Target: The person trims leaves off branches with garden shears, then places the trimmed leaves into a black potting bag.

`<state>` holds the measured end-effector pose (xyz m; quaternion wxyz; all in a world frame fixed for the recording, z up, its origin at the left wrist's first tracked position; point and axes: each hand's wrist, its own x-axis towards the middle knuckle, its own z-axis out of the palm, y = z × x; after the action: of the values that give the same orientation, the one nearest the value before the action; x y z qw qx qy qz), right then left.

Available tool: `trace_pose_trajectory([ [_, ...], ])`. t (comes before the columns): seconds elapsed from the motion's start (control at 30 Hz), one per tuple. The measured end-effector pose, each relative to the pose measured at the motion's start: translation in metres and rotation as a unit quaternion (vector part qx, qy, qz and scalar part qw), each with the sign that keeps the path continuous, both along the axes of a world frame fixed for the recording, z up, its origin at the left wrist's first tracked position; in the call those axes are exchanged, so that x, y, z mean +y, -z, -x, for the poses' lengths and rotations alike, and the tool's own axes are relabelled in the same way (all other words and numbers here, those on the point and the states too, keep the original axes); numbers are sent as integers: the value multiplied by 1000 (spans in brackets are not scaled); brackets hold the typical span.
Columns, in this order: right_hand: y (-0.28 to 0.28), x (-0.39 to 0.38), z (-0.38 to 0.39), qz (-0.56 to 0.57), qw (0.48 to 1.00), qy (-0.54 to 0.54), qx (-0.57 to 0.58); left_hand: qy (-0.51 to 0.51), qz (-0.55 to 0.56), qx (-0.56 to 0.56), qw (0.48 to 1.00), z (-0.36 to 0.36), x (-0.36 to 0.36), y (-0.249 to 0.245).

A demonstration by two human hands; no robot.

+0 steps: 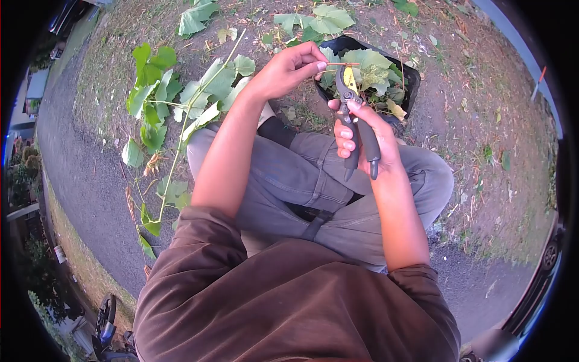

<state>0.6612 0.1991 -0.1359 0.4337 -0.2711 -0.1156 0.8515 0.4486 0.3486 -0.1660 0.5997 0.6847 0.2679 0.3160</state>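
Note:
My left hand (288,73) pinches a thin brown stem (345,64) between thumb and fingertips, and the stem points right. Wrapped round the dark handles of a pair of pruning shears (348,96) is my right hand (379,136). The shears point up, with their yellow-marked blade (350,78) right at the stem. Behind both hands stands a black bin (414,84) holding cut green leaves (374,69), some yellowing. A long leafy vine (188,111) lies on the ground to the left, partly behind my left forearm.
My crossed legs (271,169) in grey trousers lie below the hands. Loose large leaves (330,20) are scattered on the dirt and grass beyond. Asphalt (78,151) runs along the left side. An orange stake (538,82) stands at the far right.

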Motion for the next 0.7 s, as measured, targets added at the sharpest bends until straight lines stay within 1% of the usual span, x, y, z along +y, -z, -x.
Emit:
trace_pose_trajectory([
  [0.07,-6,-3,6,-6,1000,0,-20,-6,1,-6,1000,2,0,-3],
  [0.13,-3,-5,10,-46,997,-7,-56,-12,4,-12,1000,5,-2,-5],
  [0.2,5,-5,16,-50,997,-7,-53,-17,-4,1,1000,9,-2,-8],
  [0.23,7,-5,22,-77,990,10,-116,-18,-4,1,1000,12,-2,-10],
  [0.27,10,-4,25,-104,978,26,-179,-41,-34,28,998,14,-3,-12],
  [0.3,17,-1,23,-89,986,10,-142,-63,-63,55,994,14,-5,-13],
  [0.33,22,0,24,-89,986,11,-143,-62,-63,54,995,13,-6,-12],
  [0.4,28,1,30,-78,991,40,-106,-96,-177,154,967,11,-7,-10],
  [0.43,29,0,28,-83,989,30,-120,-95,-179,154,967,7,-8,-8],
  [0.47,28,0,29,-85,989,30,-120,-109,-227,129,959,1,-10,-4],
  [0.5,27,0,29,-88,992,40,-86,-123,-272,104,949,-5,-13,-5],
  [0.53,27,-1,30,-89,993,49,-52,-123,-272,104,949,-9,-16,-5],
  [0.6,27,-1,28,-103,992,55,-54,-107,-150,127,975,-16,-25,-6],
  [0.63,27,0,27,-119,990,60,-55,-102,-136,118,978,-19,-27,-4],
  [0.7,30,1,25,-110,990,77,-40,-103,-135,116,979,-24,-32,-3],
])
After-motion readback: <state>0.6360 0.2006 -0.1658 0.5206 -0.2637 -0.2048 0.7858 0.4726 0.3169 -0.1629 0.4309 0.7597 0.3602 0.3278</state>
